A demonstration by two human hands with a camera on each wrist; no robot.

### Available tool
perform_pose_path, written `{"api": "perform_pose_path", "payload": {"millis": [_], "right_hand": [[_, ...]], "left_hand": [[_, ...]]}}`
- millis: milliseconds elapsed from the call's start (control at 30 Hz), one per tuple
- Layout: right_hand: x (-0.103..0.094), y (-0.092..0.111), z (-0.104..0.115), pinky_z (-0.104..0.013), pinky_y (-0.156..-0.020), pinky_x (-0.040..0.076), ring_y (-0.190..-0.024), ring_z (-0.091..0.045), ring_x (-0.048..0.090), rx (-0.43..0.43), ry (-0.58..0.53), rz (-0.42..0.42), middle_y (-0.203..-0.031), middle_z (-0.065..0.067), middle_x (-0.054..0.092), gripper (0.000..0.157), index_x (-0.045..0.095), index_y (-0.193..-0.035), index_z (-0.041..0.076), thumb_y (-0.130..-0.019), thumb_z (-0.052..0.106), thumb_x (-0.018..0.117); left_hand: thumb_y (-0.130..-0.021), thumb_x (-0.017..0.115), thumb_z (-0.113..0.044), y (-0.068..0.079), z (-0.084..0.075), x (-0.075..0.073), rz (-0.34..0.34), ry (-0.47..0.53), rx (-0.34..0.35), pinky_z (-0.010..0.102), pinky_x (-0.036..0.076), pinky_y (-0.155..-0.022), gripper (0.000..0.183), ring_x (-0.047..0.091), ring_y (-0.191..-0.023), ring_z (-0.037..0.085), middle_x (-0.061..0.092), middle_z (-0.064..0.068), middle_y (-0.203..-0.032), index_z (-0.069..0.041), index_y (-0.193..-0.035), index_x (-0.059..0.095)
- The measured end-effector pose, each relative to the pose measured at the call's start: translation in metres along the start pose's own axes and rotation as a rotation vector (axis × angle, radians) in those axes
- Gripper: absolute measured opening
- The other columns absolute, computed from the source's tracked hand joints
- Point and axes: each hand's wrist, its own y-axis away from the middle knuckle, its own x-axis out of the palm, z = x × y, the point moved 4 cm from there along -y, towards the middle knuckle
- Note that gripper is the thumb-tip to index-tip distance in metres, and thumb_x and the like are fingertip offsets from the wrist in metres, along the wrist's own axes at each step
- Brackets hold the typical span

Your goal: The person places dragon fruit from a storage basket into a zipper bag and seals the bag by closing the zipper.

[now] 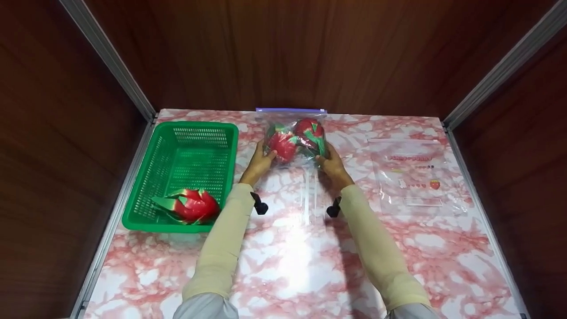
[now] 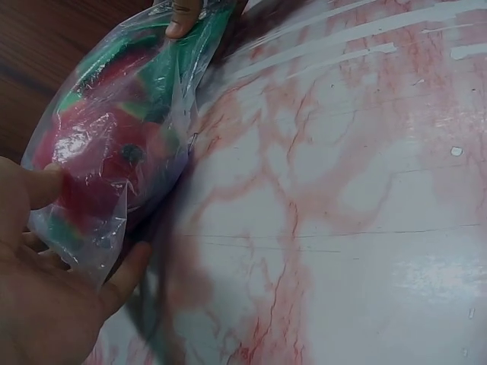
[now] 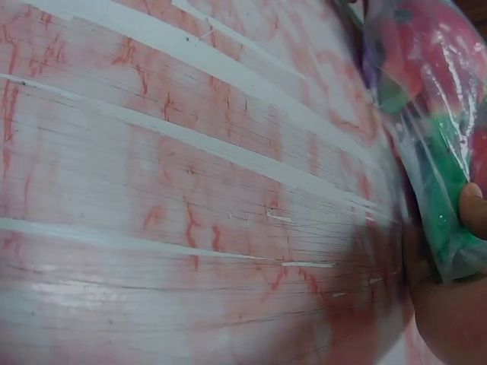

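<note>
A clear zip bag (image 1: 290, 116) with a purple strip along its far edge holds two red-and-green dragon fruits, one on the left (image 1: 284, 147) and one on the right (image 1: 308, 129). My left hand (image 1: 259, 164) grips the bag's left side, its thumb on top. On the opposite side, my right hand (image 1: 334, 168) grips the bag with the thumb over the green leaves. In the left wrist view, the plastic (image 2: 106, 228) bunches between thumb and fingers. The right wrist view shows the right thumb (image 3: 475, 207) pressing the film; its other fingers are mostly hidden.
A green plastic basket (image 1: 235, 150) stands at the left with another dragon fruit (image 1: 199, 207) at its near end. Flat on the right lies a second clear bag (image 1: 412, 177) with printed pictures. Brown panels (image 1: 283, 53) wall in the marbled table (image 1: 283, 266).
</note>
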Motion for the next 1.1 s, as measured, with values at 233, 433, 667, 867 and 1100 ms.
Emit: {"api": "perform_pose_path", "payload": {"millis": [233,433,667,867,1100], "right_hand": [[-0.004,-0.001,0.001,-0.045,-0.111,0.047,-0.139,-0.034,0.048,0.021,0.099,0.013,-0.167,-0.023,0.036,0.071,0.024,-0.170,0.014,-0.107,0.007,0.057],[-0.005,0.002,0.005,-0.048,-0.125,0.036,-0.150,-0.038,0.041,-0.028,0.197,0.006,-0.165,-0.026,0.039,0.073,0.026,-0.168,0.007,-0.103,0.011,0.060],[-0.005,0.001,0.005,-0.046,-0.129,0.032,-0.153,-0.037,0.038,-0.005,0.151,0.009,-0.168,-0.024,0.036,0.075,0.027,-0.167,0.007,-0.102,0.011,0.062],[-0.008,0.005,0.010,-0.048,-0.128,0.035,-0.154,-0.038,0.039,-0.002,0.113,0.027,-0.170,-0.021,0.034,0.072,0.029,-0.167,0.007,-0.104,0.011,0.062],[-0.015,0.011,0.014,-0.048,-0.127,0.035,-0.156,-0.039,0.038,-0.031,0.032,0.068,-0.171,-0.021,0.032,0.067,0.029,-0.165,0.001,-0.104,0.004,0.057]], "left_hand": [[-0.111,0.054,-0.009,0.000,0.003,-0.001,-0.012,-0.012,-0.013,0.045,0.035,-0.127,0.066,0.028,-0.162,0.032,0.028,0.021,-0.174,-0.004,-0.167,0.020],[-0.109,0.056,-0.009,-0.001,0.003,-0.002,-0.038,-0.035,-0.003,0.043,0.025,-0.133,0.069,0.024,-0.164,0.033,0.028,0.023,-0.173,0.000,-0.167,0.019],[-0.108,0.053,0.000,-0.001,0.004,0.000,-0.054,0.033,0.024,0.046,0.036,-0.128,0.067,0.028,-0.162,0.036,0.029,0.027,-0.171,0.003,-0.166,0.019],[-0.108,0.052,0.000,0.003,0.002,-0.001,-0.079,-0.069,0.022,0.045,0.035,-0.128,0.068,0.030,-0.160,0.039,0.025,0.031,-0.169,0.006,-0.166,0.017],[-0.102,0.061,-0.008,0.014,-0.010,-0.002,-0.212,-0.341,0.066,0.053,0.038,-0.125,0.063,0.040,-0.152,0.044,0.034,0.030,-0.163,0.004,-0.160,0.037]]}}
